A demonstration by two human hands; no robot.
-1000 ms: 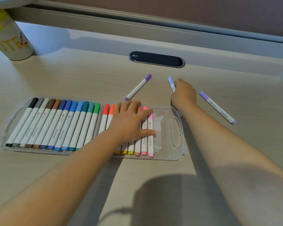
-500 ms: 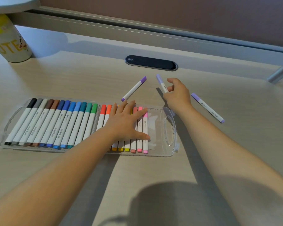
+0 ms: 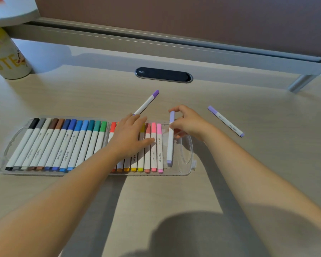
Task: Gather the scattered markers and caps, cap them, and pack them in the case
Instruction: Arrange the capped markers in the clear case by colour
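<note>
Over clear case, capped lilac-and-white marker, pinched upright-ish

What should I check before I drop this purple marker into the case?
1. Lilac marker held in the right hand: ok, fingers pinch it near the cap.
2. Cap on it: ok, lilac cap at the top.
3. Free room in the case right of the pink marker: ok, a bare gap shows there.
4. Marker lined up with the row: ok, nearly parallel to the others.
5. Left hand steadying the packed markers: ok, it lies flat on them.
6. All markers gathered: not ok, the purple marker and another lilac marker lie on the desk.
</note>
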